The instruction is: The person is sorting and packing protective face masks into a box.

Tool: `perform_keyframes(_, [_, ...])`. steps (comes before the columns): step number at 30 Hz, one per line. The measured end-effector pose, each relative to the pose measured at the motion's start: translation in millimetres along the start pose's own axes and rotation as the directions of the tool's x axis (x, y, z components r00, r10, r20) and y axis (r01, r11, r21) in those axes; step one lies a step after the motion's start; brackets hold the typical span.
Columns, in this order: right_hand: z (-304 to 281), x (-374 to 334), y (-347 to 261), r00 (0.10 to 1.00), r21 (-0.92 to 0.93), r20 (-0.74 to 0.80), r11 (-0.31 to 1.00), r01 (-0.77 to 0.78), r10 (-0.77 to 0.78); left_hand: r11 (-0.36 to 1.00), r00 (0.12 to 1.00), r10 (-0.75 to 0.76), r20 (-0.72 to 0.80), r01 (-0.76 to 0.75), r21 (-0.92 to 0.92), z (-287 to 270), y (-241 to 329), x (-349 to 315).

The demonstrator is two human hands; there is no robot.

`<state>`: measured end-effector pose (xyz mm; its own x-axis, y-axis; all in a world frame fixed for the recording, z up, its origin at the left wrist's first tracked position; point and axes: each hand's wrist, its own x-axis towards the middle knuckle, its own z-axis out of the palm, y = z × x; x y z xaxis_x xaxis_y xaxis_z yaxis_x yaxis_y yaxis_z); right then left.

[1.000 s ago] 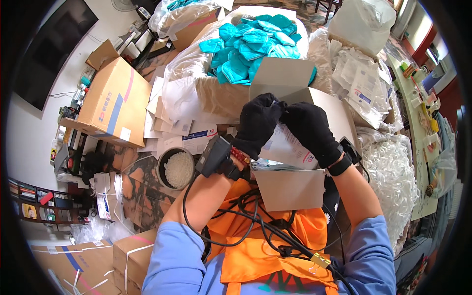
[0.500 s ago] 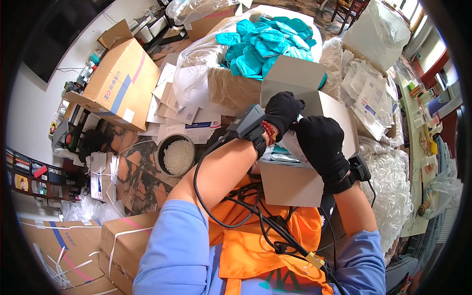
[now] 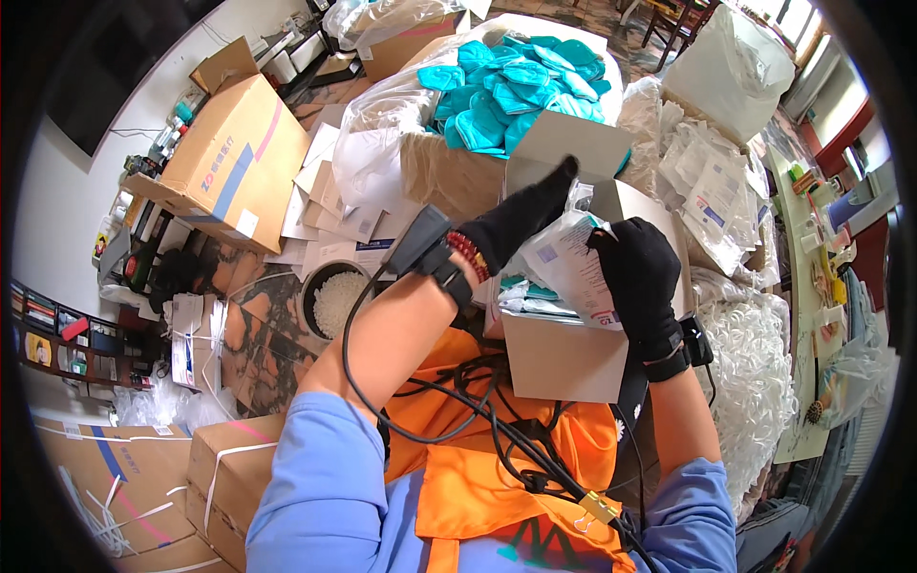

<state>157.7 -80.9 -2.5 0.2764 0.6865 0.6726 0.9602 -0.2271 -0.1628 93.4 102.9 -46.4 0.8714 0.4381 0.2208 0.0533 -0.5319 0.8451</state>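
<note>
Marbled floor shows left of an open pale-grey cardboard box; above it, the black-gloved right hand, curled, pinches a clear printed plastic bag. The black-gloved left hand, fingers straight, seemingly holds nothing; it could best steady the bag's far side.

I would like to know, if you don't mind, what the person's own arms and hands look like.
The left hand and right hand wear black gloves. Above each is a black strap with a dark, boxy device trailing a black cable. A red beaded bracelet circles the left wrist. Light-blue sleeves leave the forearms bare.
</note>
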Motion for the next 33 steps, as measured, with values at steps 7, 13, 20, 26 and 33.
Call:
perform_keyframes(7, [-3, 6, -7, 0.968, 0.224, 0.221, 0.96, -0.169, 0.118, 0.986, 0.974, 0.167, -0.155, -0.161, 0.053, 12, 18, -33])
perform_keyframes(13, [6, -1, -23, 0.974, -0.018, 0.225, 1.0, -0.024, 0.028, 0.888, 0.929, 0.31, -0.203, -0.206, 0.411, 24, 4, -28])
perform_keyframes(20, [-9, -15, -39, 0.974, 0.06, 0.174, 0.989, 0.137, -0.146, 0.864, 0.982, 0.065, -0.178, 0.034, 0.502, 41, -9, -15])
perform_keyframes(26, [-23, -20, -51, 0.967, -0.002, 0.169, 0.981, 0.194, -0.191, 0.773, 0.988, -0.154, -0.024, 0.135, 0.62, 41, -17, 1])
perform_keyframes(33, [-29, -8, -14, 0.994, 0.026, 0.111, 1.0, 0.0, -0.003, 0.93, 0.899, 0.338, -0.278, -0.275, 0.243, -2, -25, -10])
